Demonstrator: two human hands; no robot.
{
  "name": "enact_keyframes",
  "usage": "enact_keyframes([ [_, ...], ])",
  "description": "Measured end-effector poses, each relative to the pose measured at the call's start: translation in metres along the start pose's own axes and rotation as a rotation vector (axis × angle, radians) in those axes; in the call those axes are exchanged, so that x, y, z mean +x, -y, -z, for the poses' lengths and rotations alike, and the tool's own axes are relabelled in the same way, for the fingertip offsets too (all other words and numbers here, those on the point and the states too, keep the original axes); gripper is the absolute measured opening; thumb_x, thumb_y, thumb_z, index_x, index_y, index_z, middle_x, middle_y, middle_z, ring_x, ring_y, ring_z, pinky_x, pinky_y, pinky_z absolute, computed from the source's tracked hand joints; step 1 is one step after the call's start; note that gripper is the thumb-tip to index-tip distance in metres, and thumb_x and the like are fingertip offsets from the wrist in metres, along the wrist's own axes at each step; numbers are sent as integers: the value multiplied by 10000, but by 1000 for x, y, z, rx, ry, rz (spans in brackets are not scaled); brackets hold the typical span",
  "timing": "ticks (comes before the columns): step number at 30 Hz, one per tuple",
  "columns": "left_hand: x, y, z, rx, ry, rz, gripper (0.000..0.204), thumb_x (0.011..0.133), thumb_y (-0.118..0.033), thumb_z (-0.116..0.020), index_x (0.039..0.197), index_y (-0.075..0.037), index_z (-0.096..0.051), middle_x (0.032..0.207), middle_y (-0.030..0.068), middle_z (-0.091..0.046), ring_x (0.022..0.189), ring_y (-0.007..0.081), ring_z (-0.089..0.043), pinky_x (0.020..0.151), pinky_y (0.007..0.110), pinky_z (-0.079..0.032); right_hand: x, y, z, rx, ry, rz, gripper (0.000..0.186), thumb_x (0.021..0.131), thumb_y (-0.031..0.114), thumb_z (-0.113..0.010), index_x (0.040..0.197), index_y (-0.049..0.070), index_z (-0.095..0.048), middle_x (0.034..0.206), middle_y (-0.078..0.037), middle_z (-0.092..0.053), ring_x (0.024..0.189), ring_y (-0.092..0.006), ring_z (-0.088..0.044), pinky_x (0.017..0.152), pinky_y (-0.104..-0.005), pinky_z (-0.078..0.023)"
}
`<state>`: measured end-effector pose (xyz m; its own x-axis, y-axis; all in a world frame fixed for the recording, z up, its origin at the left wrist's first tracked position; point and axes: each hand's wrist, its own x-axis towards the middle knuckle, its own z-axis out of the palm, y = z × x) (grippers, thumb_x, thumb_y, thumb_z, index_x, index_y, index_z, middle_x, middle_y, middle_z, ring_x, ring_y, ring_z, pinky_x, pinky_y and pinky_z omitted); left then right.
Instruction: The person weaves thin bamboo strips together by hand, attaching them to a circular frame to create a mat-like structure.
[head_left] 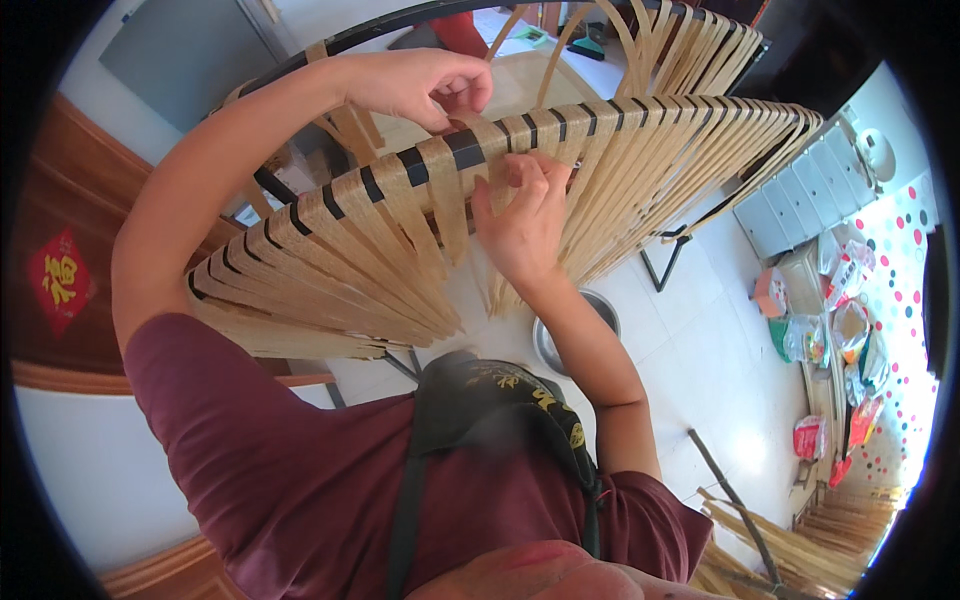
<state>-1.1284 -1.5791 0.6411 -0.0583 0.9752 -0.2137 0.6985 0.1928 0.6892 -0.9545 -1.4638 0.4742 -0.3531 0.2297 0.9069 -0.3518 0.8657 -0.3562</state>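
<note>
A long dark bar (pixel 414 165) curves across in front of me, with flat tan strips (pixel 335 195) looped over it side by side and hanging down. On the far side of the bar, my left hand (pixel 425 88) has its fingers curled and pinches a tan strip at the bar's top. My right hand (pixel 527 220) is on the near side, a little lower and to the right. Its bent fingers and thumb close on the hanging part of a strip (pixel 485 140); the fingertips are partly hidden. Short dark stretches of bar show between the loops.
Behind, a second dark bar (pixel 385 28) carries more strips (pixel 700 50). A metal basin (pixel 577 335) stands on the tiled floor below. Bags and boxes (pixel 850 325) line the right wall, by grey drawers (pixel 805 200). More loose strips (pixel 760 550) lie at the lower right.
</note>
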Motion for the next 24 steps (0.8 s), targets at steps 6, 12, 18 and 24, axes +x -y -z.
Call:
enact_keyframes([
  [6, -5, -1, -7, -19, -9, -5, 331, 849, 139, -578, 1127, -38, -551, 1112, 38, -605, 1154, 156, -596, 1021, 336, -488, -2, 15, 27, 84, 37, -15, 480, 744, -37, -781, 1154, 15, -535, 1108, -179, -581, 984, -354, -589, 747, -419, -513],
  [12, 18, 10, -19, -197, -26, -80, 380, 924, 115, -543, 1279, -18, -566, 1274, 62, -621, 1247, 162, -583, 1062, 321, -484, 1, 10, 44, 86, 172, -263, 387, 854, -12, -726, 1183, 12, -524, 1086, -156, -654, 636, -217, -642, 555, -328, -520],
  [18, 30, 18, -21, -308, 75, 4, 421, 920, 93, -606, 1322, -14, -544, 1335, 85, -613, 1250, 162, -581, 1059, 299, -473, 3, 23, 43, 287, 257, -568, 468, 884, 58, -744, 1243, 24, -445, 916, -94, -669, 506, -191, -612, 484, -337, -491],
  [24, 36, 26, -7, -133, 58, -96, 390, 929, 20, -663, 1296, -40, -545, 1071, 11, -601, 1044, 111, -601, 970, 289, -498, 33, 15, 64, -46, 240, -277, 475, 837, 69, -769, 1250, 63, -534, 745, -40, -633, 559, -186, -628, 496, -334, -489],
])
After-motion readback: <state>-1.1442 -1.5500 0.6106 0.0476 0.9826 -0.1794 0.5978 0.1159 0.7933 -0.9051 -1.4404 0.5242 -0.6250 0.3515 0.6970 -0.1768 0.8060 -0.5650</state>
